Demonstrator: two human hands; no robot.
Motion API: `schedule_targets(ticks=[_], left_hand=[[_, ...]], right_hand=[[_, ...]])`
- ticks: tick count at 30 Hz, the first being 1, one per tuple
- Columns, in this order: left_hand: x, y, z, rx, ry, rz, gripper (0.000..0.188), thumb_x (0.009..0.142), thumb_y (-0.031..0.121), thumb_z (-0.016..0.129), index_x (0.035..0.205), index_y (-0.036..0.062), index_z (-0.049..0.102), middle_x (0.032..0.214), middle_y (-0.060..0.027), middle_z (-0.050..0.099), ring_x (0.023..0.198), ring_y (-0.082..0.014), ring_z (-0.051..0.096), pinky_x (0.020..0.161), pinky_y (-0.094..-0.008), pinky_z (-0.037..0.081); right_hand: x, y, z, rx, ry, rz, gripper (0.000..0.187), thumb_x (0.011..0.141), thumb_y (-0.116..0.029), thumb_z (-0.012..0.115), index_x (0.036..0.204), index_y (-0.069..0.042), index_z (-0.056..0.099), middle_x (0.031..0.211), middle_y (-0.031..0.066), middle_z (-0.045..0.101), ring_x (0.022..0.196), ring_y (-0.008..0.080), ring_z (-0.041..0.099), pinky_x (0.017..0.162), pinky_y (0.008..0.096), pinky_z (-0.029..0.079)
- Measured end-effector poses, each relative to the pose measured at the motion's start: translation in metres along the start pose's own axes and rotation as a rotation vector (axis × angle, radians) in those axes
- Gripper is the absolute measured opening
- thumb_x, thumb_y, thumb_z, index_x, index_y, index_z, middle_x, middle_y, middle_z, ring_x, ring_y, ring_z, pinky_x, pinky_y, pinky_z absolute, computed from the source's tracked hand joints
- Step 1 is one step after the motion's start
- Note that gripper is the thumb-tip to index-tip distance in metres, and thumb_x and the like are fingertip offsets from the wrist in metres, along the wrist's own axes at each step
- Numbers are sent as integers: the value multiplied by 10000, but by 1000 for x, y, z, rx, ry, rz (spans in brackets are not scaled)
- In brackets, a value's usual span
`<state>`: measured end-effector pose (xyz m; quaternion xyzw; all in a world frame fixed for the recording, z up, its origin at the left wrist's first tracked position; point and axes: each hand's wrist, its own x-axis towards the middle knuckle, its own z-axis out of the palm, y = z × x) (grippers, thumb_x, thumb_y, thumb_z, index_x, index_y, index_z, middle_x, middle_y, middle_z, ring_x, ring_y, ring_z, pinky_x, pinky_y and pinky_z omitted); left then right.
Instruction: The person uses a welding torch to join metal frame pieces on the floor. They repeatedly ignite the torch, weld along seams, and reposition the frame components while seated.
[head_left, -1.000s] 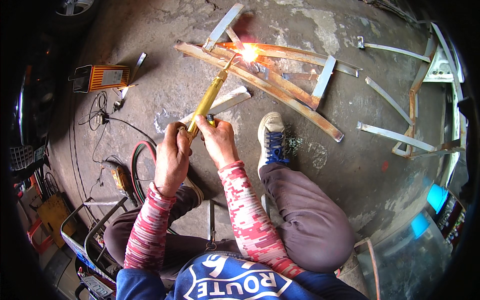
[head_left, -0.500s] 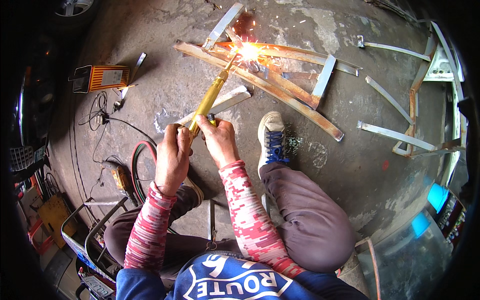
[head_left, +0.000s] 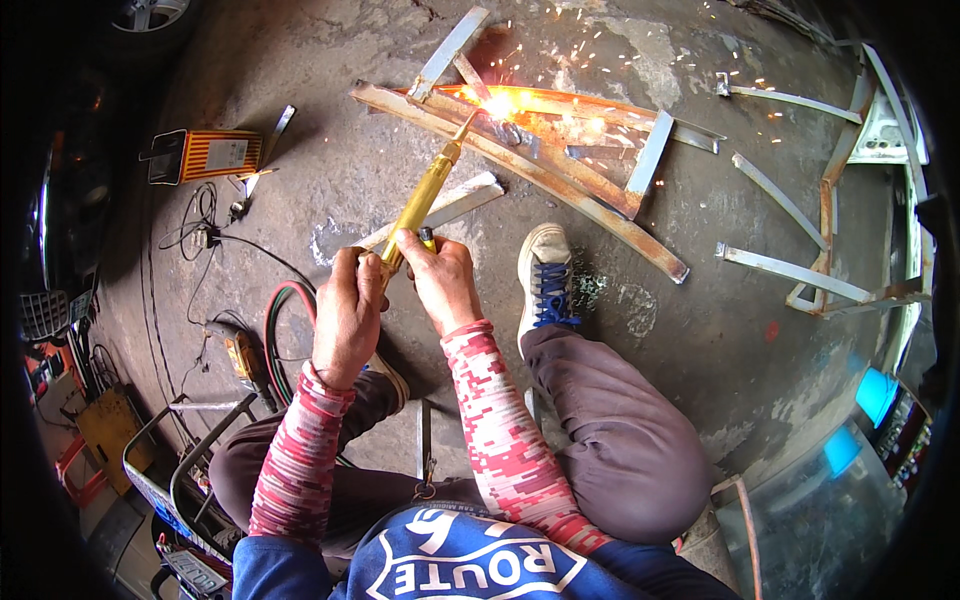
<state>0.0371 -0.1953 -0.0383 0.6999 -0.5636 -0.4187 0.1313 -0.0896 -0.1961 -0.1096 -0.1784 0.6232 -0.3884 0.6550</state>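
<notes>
I see both hands on the brass cutting torch (head_left: 420, 200); left hand (head_left: 347, 315) wrapped around its rear handle, fingers closed on it; right hand (head_left: 440, 275) just beside, fingers pinched on the torch body near a small valve; torch slants up and away, tip at the rusty curved steel frame (head_left: 560, 180) on the concrete floor (head_left: 700, 330); bright flame and sparks at the tip; grey flat bars (head_left: 650, 150) lie across the frame; red and green hoses (head_left: 280, 310) curl by my left knee; an orange box-shaped machine (head_left: 205, 155) sits well apart at left; my shoe with blue laces (head_left: 545, 275) is near the frame
</notes>
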Motion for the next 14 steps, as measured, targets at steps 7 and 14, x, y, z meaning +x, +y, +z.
schedule_targets(ticks=[7,14], left_hand=[[2,-3,4,-62,28,27,300,1100,260,453,1196,8,583,680,-156,663,612,-275,684,587,-403,517],[2,-5,4,-26,18,12,299,1096,250,444,1246,22,567,705,-179,684,640,-307,712,611,-422,530]], right_hand=[[2,2,0,-4,-7,8,499,990,-419,694,942,75,731,801,130,731,749,184,666,702,379,516],[2,2,1,3,-4,-20,487,992,-419,692,939,63,737,798,130,730,744,192,669,704,379,516]])
